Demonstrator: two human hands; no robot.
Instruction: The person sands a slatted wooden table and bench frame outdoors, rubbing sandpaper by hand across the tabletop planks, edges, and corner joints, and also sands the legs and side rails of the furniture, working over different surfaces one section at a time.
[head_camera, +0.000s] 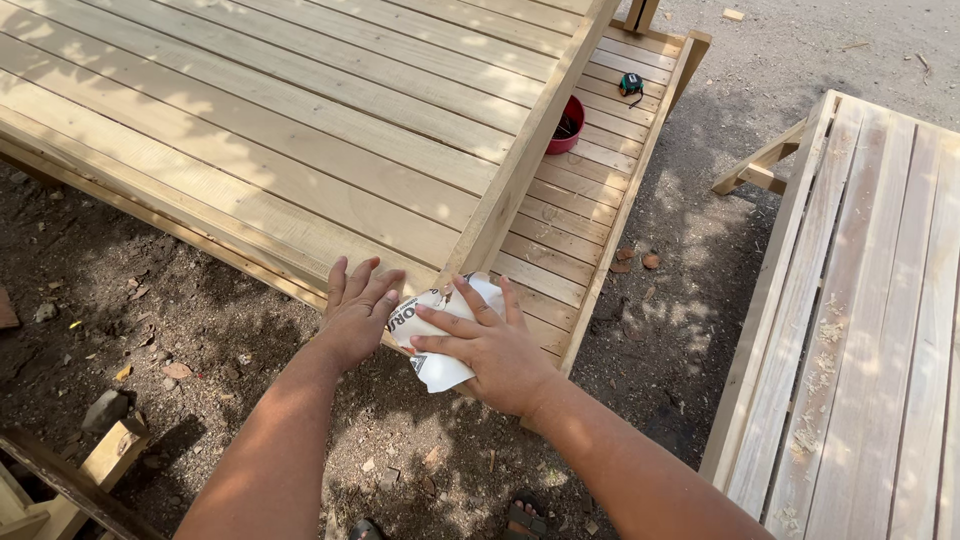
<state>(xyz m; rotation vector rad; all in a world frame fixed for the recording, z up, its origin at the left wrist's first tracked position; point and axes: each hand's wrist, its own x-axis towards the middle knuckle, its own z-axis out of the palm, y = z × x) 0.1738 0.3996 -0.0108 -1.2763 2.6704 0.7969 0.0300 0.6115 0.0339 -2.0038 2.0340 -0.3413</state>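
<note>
My right hand (492, 346) presses a folded sheet of white-backed sandpaper (437, 335) against the near end of a pale wooden slatted frame (300, 130). The fingers lie flat over the paper. My left hand (358, 308) rests just to its left, fingers spread on the frame's near edge and touching the sandpaper's side. A raised wooden rail (525, 150) runs away from the hands across the frame.
A red bowl (567, 125) and a small tape measure (631, 84) sit on the far slats. Another slatted wooden piece (860, 330) with shavings stands to the right. Bare dirt ground (150, 330) with stones and wood scraps (110, 450) lies below.
</note>
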